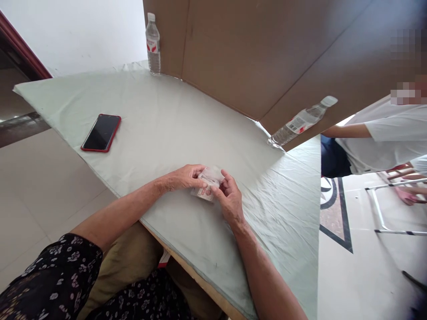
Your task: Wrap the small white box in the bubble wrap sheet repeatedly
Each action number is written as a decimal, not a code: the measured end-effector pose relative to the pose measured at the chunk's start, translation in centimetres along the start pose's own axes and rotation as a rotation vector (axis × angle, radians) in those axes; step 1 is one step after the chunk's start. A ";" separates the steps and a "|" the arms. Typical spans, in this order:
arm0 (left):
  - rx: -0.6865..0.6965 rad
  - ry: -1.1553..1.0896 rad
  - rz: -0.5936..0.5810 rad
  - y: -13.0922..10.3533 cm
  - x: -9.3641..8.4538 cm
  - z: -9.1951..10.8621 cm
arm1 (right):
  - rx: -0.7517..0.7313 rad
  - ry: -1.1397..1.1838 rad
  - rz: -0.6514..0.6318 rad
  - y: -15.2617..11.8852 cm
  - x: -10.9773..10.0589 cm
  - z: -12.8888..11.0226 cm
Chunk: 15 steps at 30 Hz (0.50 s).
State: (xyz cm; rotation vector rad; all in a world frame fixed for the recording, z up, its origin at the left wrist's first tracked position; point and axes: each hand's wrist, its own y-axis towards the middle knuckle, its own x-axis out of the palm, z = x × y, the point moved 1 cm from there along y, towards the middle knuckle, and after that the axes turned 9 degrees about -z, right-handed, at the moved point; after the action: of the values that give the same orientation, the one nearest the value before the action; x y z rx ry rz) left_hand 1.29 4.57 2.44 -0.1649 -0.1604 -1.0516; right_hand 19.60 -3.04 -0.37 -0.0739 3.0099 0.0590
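Note:
A small white packet (204,194) with red print lies between my hands near the table's front edge. A clear, plastic-looking part (212,173) covers or rises from its far end; its exact kind does not show. My left hand (187,177) grips it from the left, with the thumb lying across its top. From the right, my right hand (229,198) has its thumb against the printed face, while the index finger reaches up beside the clear part. The other right fingers curl behind and are partly hidden.
A pale green cloth covers the table (156,120). A red-cased phone (101,133) lies at the left. A tall cardboard screen (233,53) stands across the back, with one water bottle (153,44) at its left end and another water bottle (302,122) at the right. A person (376,138) sits beyond it.

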 end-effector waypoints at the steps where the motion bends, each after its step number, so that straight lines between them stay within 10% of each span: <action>1: -0.004 -0.006 0.002 0.0 -0.1 -0.1 | -0.006 -0.013 0.003 -0.1 0.1 -0.1; 15: -0.042 -0.044 0.009 0.3 -0.3 -0.5 | 0.066 0.098 0.071 2.2 -0.8 -1.3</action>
State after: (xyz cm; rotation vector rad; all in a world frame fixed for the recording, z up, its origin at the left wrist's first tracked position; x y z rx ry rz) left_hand 1.44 4.93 1.87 -0.2260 -0.1770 -1.0434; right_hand 20.10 -0.82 1.08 0.0382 3.1083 -0.0381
